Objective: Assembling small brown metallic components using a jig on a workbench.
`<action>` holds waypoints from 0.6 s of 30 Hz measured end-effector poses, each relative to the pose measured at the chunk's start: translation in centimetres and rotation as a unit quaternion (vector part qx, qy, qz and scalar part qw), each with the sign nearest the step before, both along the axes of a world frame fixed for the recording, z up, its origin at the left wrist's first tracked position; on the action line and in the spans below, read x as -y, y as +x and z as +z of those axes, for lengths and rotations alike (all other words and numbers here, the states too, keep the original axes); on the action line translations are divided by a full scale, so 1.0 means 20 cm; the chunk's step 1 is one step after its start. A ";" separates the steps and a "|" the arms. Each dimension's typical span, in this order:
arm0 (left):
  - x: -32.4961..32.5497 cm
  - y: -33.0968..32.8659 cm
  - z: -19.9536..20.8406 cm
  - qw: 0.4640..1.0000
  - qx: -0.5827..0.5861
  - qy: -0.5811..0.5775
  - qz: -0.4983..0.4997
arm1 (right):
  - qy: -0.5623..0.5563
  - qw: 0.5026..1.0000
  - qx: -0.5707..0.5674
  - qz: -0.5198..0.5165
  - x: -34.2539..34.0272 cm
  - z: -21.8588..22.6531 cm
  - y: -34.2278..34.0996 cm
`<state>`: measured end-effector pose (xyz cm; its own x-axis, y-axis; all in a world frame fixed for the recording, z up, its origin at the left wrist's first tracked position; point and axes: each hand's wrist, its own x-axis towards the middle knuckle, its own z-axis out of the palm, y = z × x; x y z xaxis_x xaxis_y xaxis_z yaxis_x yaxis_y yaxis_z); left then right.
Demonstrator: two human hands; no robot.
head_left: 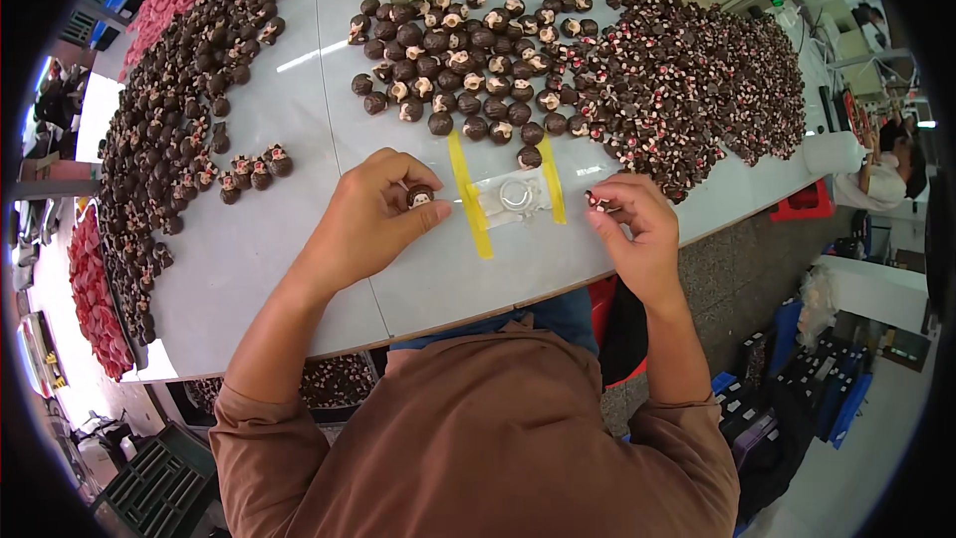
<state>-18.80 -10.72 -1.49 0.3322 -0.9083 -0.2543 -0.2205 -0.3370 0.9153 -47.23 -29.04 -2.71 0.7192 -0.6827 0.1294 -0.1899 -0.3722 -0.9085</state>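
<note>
pinching a ball (420,195), likely so its pale side shows, the left hand (372,207) is left of the dish (517,196) while the right hand (642,231) pinches a piece (596,202) opposite.

Glossy pale worktable (229,279), streak of reflected light (312,59), grey floor (712,264) at right, red stool (805,201)

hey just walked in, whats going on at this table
A person at a pale table holds a round brown piece in the left hand and a small dark, red and white piece in the right hand. The two pieces are apart. Between the hands, a clear round dish sits between yellow strips. Loose brown balls and a heap of small pieces lie beyond.
</note>
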 end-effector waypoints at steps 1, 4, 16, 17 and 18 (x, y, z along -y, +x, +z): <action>0.00 -0.01 0.00 1.000 -0.006 0.000 0.004 | -0.013 1.000 -0.012 0.015 -0.01 0.00 0.00; 0.02 -0.04 0.01 0.991 -0.135 0.002 0.027 | 0.004 1.000 -0.007 0.013 -0.02 0.00 0.02; -0.05 -0.03 -0.05 0.991 -0.036 -0.128 -0.017 | -0.254 0.955 -0.093 0.126 -0.05 0.19 0.23; -0.05 -0.03 -0.02 0.991 -0.043 -0.126 -0.005 | -0.281 0.943 -0.099 0.148 -0.05 0.20 0.25; -0.06 -0.04 -0.02 0.991 -0.050 -0.123 0.006 | -0.283 0.941 -0.104 0.155 -0.05 0.20 0.27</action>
